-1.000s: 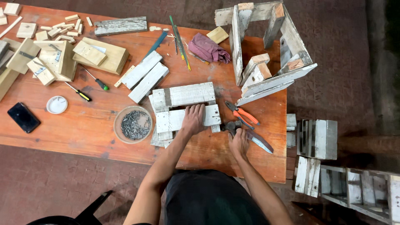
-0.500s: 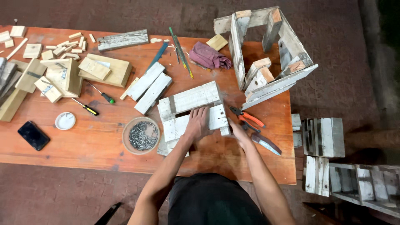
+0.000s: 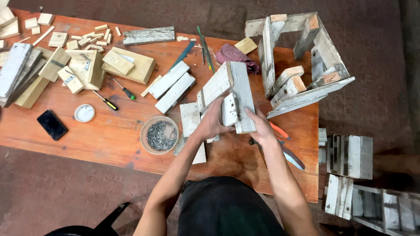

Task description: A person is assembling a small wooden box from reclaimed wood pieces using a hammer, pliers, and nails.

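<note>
A small panel of whitewashed wooden slats (image 3: 232, 89) is tilted up off the orange table (image 3: 105, 140), its near edge raised. My left hand (image 3: 211, 122) grips its lower left side and my right hand (image 3: 261, 126) holds its lower right corner. A loose white slat (image 3: 191, 122) lies flat just left of my left hand. A hammer (image 3: 284, 153) and orange-handled pliers (image 3: 278, 130) lie on the table right of my right wrist.
A round bowl of nails (image 3: 160, 134) sits left of my arms. Two white slats (image 3: 173, 86), screwdrivers (image 3: 114, 98), wood offcuts (image 3: 127, 65), a phone (image 3: 51, 124) and a white lid (image 3: 84, 112) cover the left. A slatted crate frame (image 3: 297, 61) stands at the right; more crates (image 3: 350, 157) rest on the floor.
The slat panel lay flat on the table; both hands have now lifted and tilted it upright. My right hand left the hammer and moved onto the panel.
</note>
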